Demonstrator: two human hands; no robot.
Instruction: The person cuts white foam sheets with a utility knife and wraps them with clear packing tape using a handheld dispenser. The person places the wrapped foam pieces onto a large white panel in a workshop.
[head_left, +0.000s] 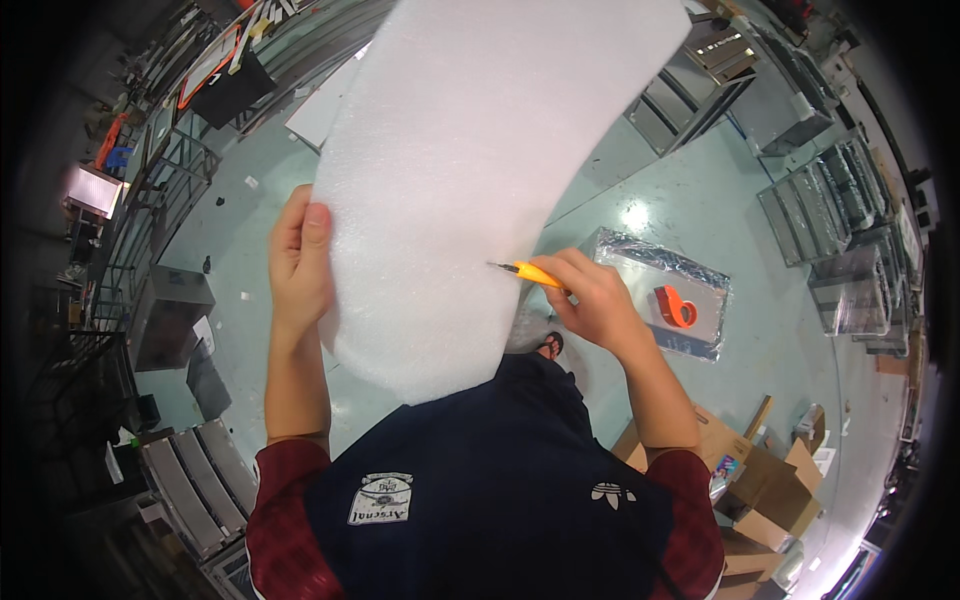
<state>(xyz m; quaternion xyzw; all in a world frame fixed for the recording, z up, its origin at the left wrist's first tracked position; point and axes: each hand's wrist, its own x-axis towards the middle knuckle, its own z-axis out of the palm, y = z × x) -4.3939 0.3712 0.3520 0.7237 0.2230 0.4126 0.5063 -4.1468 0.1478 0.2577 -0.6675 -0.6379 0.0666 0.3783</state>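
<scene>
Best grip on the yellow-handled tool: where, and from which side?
Likely the yellow handle, from the right: the thin tip points left, against the white foam sheet in view. The right hand grips it that way.

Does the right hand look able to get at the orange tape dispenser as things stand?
Probably not straight away: the right hand holds the yellow cutter, and the orange tape dispenser looks lower down. Nothing seems to cover it, though.
</scene>
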